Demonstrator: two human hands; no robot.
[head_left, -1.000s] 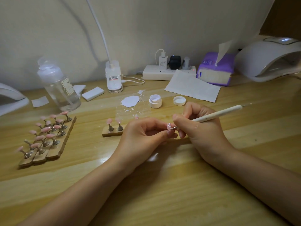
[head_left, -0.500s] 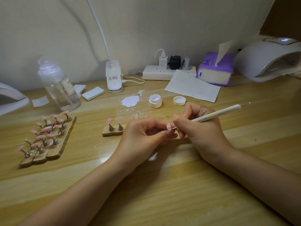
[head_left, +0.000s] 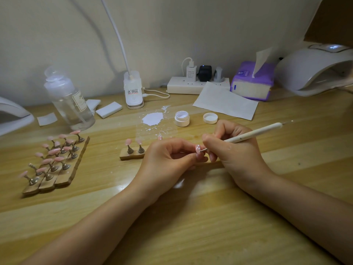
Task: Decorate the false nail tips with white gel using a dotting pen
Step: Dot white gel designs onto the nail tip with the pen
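Note:
My left hand (head_left: 168,157) pinches a pink false nail tip (head_left: 198,149) that carries white dots. My right hand (head_left: 235,152) grips a white dotting pen (head_left: 254,133), and its metal point touches that tip. A small wooden holder (head_left: 131,155) left of my hands bears two pink tips on metal stands; another dotted tip peeks out behind my left hand. An open jar of white gel (head_left: 182,118) and its lid (head_left: 210,118) stand behind my hands. A blob of white gel (head_left: 152,118) lies on the table.
Wooden strips with several pink tips (head_left: 55,159) lie at the left. Behind them stands a clear bottle (head_left: 70,104). A lamp base (head_left: 133,92), power strip (head_left: 191,86), paper sheet (head_left: 225,101), tissue pack (head_left: 252,81) and nail lamp (head_left: 313,69) line the back.

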